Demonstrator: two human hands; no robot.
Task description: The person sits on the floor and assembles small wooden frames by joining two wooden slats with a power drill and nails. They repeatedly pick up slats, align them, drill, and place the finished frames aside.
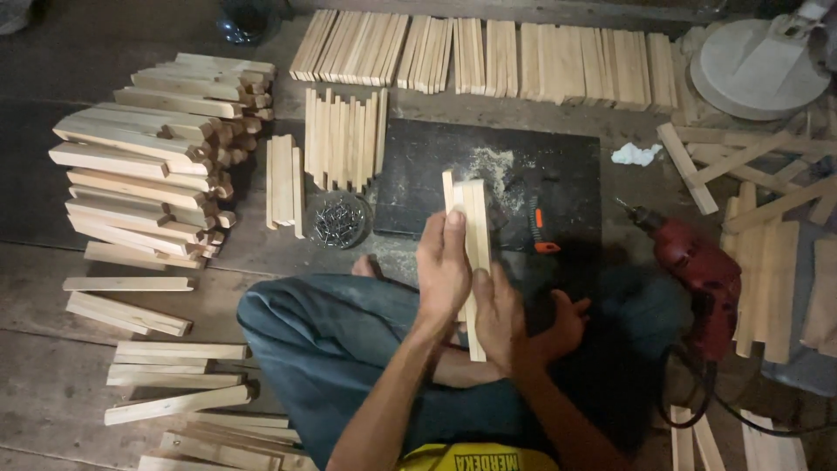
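Slats (475, 253) pinched as a bundle over the lap, above the floor's black mat (540, 174) | left hand (443, 270) grips upper part, right hand (499, 318) clasps lower | best squared flush, ends level.

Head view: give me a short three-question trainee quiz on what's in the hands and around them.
1. True or false: both hands grip the pale wooden slats standing upright over the lap.
2. What lies right of the person's knee? A) red electric drill B) blue bucket C) green saw
3. What fills the small round container beside the black mat?

Key:
1. True; left hand and right hand both hold them.
2. A, the red electric drill.
3. Dark metal nails.
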